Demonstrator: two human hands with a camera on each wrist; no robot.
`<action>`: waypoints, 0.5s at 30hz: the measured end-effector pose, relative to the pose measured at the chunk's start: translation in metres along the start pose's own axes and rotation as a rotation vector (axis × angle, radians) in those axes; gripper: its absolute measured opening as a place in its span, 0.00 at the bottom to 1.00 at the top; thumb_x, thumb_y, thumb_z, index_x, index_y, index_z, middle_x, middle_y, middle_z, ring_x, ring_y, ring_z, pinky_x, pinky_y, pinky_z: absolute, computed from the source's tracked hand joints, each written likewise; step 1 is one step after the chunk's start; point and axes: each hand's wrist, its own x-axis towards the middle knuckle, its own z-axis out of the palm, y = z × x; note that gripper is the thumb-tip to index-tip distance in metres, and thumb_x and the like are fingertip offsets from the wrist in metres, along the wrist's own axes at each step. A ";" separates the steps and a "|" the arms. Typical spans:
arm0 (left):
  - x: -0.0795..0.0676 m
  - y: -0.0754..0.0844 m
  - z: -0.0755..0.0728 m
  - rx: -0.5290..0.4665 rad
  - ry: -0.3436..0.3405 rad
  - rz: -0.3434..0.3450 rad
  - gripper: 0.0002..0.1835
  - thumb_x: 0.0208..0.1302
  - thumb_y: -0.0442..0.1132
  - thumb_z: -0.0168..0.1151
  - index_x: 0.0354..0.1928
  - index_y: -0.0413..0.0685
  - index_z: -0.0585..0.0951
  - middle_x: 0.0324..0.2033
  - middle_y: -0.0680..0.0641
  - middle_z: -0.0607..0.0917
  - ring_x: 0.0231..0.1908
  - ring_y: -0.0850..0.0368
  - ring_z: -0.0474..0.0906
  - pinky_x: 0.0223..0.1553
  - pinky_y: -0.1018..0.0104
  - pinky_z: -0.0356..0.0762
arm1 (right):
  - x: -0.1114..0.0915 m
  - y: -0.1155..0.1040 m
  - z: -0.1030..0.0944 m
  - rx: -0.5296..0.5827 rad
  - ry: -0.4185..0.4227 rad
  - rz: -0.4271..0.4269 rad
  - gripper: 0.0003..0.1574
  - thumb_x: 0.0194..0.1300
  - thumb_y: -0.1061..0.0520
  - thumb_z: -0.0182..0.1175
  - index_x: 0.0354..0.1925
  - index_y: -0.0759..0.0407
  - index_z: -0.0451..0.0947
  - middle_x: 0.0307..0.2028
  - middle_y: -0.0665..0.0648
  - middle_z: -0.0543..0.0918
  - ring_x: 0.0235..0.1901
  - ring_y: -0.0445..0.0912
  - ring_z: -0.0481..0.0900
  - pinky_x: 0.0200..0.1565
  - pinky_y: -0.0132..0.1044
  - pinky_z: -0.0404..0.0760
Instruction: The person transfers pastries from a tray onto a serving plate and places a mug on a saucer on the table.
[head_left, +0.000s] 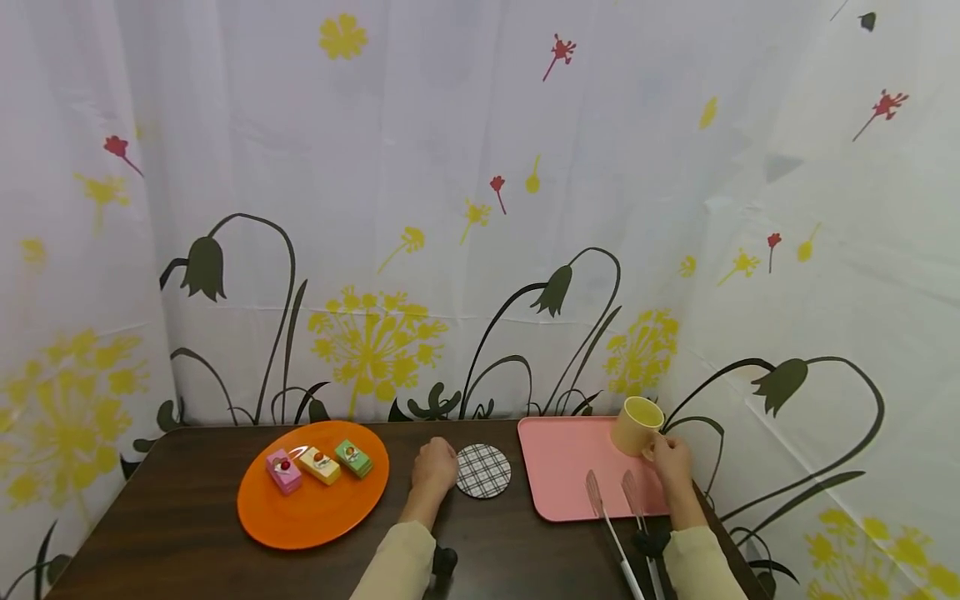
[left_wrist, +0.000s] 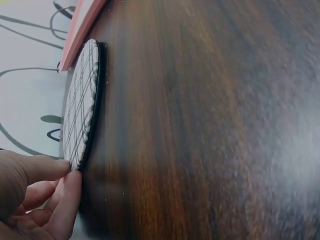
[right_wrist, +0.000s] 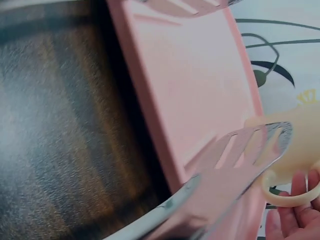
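My left hand (head_left: 436,467) pinches the near edge of a round, checked coaster (head_left: 483,472) between thumb and finger. The left wrist view shows the coaster (left_wrist: 81,107) close to the dark tabletop, its far side towards the pink tray. At the right, my right hand (head_left: 672,463) holds a pale yellow mug (head_left: 632,429) by its handle, with fingers through the loop (right_wrist: 287,201). The mug is over the back right corner of the pink tray (head_left: 562,467); whether its base touches is unclear. Metal tongs (head_left: 617,542) with slotted ends lie across the tray's front edge.
An orange oval plate (head_left: 277,521) on the left carries a pink cake (head_left: 283,472), a yellow cake (head_left: 321,467) and a green cake (head_left: 353,458). A flowered curtain (head_left: 450,167) hangs behind the dark wooden table (head_left: 187,475) and along its right side.
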 end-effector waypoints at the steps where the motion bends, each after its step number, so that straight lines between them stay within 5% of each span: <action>1: -0.001 0.000 0.000 -0.017 0.001 -0.011 0.18 0.68 0.31 0.61 0.18 0.49 0.76 0.24 0.45 0.80 0.26 0.48 0.76 0.26 0.55 0.73 | 0.000 -0.001 0.000 0.007 -0.004 0.011 0.34 0.82 0.50 0.48 0.60 0.83 0.74 0.58 0.82 0.78 0.57 0.67 0.75 0.55 0.52 0.78; 5: -0.013 0.007 -0.009 -0.054 0.012 -0.040 0.06 0.68 0.32 0.63 0.32 0.44 0.85 0.36 0.41 0.88 0.38 0.41 0.84 0.40 0.47 0.85 | 0.002 -0.001 0.000 0.034 -0.023 0.042 0.32 0.83 0.49 0.49 0.54 0.81 0.77 0.53 0.79 0.80 0.54 0.63 0.75 0.50 0.46 0.76; 9: -0.034 0.024 -0.026 -0.081 0.013 -0.032 0.04 0.67 0.32 0.64 0.37 0.40 0.87 0.39 0.38 0.89 0.42 0.39 0.85 0.48 0.43 0.85 | 0.003 0.000 -0.002 0.067 -0.028 0.072 0.29 0.82 0.48 0.49 0.44 0.75 0.79 0.46 0.70 0.81 0.52 0.60 0.74 0.50 0.46 0.74; 15: -0.028 0.015 -0.021 -0.082 0.019 0.019 0.04 0.66 0.31 0.64 0.37 0.40 0.87 0.39 0.39 0.89 0.42 0.40 0.85 0.48 0.44 0.85 | 0.004 0.004 0.002 0.111 0.009 0.075 0.28 0.81 0.46 0.50 0.37 0.69 0.81 0.35 0.57 0.81 0.45 0.53 0.76 0.43 0.37 0.76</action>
